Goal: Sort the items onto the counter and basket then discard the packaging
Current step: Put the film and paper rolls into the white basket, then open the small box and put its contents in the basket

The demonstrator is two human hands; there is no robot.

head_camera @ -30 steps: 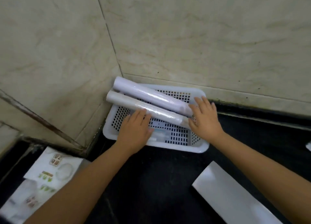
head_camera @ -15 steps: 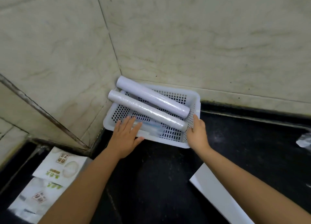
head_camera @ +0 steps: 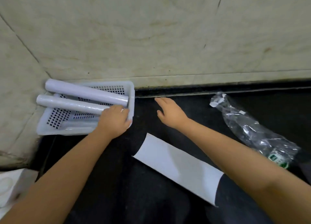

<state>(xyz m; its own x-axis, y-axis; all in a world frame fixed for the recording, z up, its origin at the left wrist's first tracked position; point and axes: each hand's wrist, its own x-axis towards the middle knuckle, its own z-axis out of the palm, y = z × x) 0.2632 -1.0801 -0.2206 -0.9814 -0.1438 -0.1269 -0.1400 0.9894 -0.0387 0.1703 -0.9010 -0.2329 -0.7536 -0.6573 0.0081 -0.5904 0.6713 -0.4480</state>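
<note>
A white perforated basket [head_camera: 42,129] sits in the corner on the black counter [head_camera: 151,126]. Two long white rolls lie slanted across it: the far roll [head_camera: 84,93] and the near roll [head_camera: 67,104]. A pale tube [head_camera: 79,124] lies on the basket's floor. My left hand [head_camera: 114,121] grips the basket's front right corner, fingers over the rim by the near roll's end, thumb outside. My right hand [head_camera: 170,112] hovers over the counter just right of the basket, fingers apart and holding nothing.
A curled white sheet [head_camera: 176,166] lies on the counter between my forearms. A crumpled clear plastic wrapper [head_camera: 252,131] with a green label lies at the right. White packets [head_camera: 10,186] sit at the lower left. Tiled walls close off the back and left.
My right hand let go of the basket's right end and moved right over the counter. My left hand slid from the front rim to the right corner. The view swung right.
</note>
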